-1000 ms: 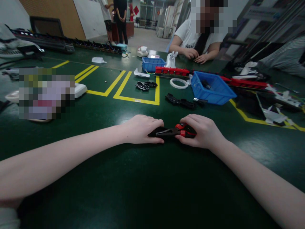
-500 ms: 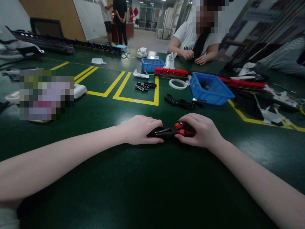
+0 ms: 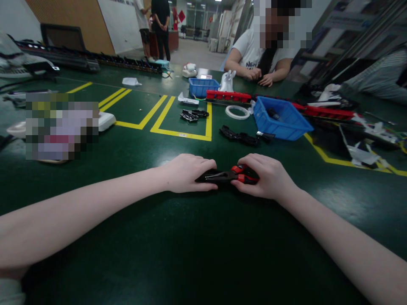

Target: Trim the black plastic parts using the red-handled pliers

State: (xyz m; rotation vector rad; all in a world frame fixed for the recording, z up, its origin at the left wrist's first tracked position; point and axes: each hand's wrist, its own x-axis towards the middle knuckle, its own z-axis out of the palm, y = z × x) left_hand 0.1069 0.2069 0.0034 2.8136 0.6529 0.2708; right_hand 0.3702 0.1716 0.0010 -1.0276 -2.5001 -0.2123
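My right hand is closed around the red-and-black handles of needle-nose pliers. Their dark jaws point left, towards my left hand. Between the thumb and fingers of that hand is a black part, which lies against the jaws. Its exact kind is hard to make out, and my fingers hide some of it. Whether the jaws grip the part does not show clearly. Beyond my hands, more black parts lie on the green table.
A blue bin with dark pieces inside stands at the right, near a white tape roll. Behind is a smaller blue bin beside a red strip. A phone-like item lies left. Across the table sits a person.
My right hand and the pliers have shifted very slightly left, and the handles look a little closer together. My left hand stays almost still with the black part.
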